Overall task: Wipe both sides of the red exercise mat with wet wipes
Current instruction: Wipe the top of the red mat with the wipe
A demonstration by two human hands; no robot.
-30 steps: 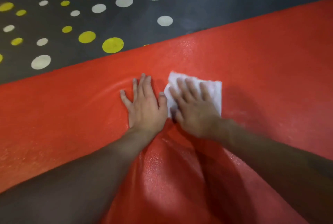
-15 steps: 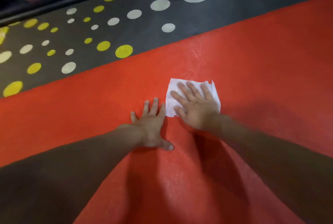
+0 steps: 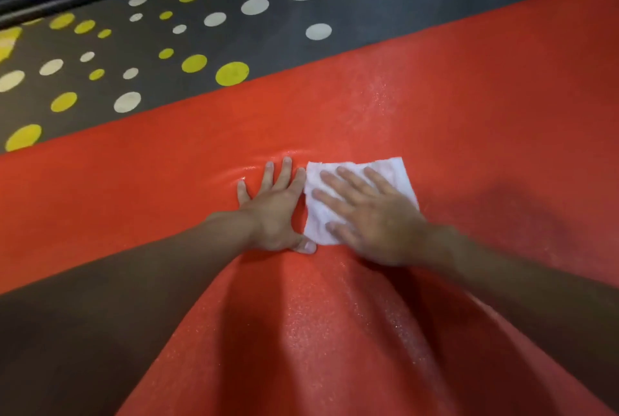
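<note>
One red mat [image 3: 452,97] lies on the dark floor [image 3: 435,6], spreading beneath and around both grips. One white wipe [image 3: 390,167] lies flat on it under the right grip [image 3: 375,214], whose straight, spread fingers press it down, released rather than clenched; the wipe's far corner shows beyond the fingertips. The left grip [image 3: 274,214], also flat and released, rests on bare mat just left of the wipe, grasping nothing. One shiny ripple in the mat sits just ahead of its fingertips
</note>
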